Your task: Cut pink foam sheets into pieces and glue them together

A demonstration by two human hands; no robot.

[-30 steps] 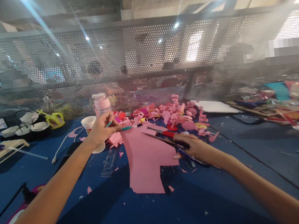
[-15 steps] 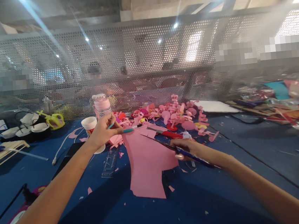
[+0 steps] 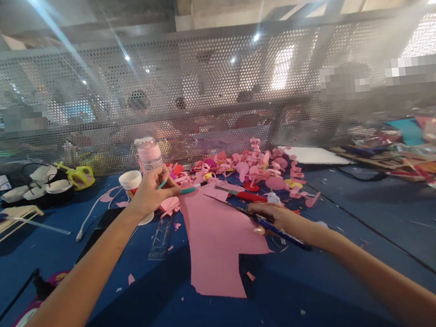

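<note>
A large pink paper sheet (image 3: 213, 241) with a notched lower right side is held up at a slant over the blue table. My left hand (image 3: 158, 187) is closed at its upper left corner, pinching it. Slim teal pieces show at those fingertips; I cannot tell what they are. My right hand (image 3: 273, 220) grips a pair of scissors (image 3: 232, 207) with dark blue handles, the thin blades pointing left across the sheet's upper part. Red-handled scissors (image 3: 250, 196) lie just beyond. Behind the sheet is a heap of pink paper cutouts and curled strips (image 3: 259, 167).
A pink-capped bottle (image 3: 149, 152) and stacked paper cups (image 3: 130, 179) stand behind my left hand. A clear ruler (image 3: 159, 240) and paper scraps lie beside the sheet. Farther left are a white cable (image 3: 90, 214) and a small wooden rack (image 3: 6, 227). A perforated metal screen (image 3: 210, 82) spans the back.
The pink sheet's lower edge has dropped slightly and shifted right. Both hands stay nearly in place, with the scissors still over the sheet.
</note>
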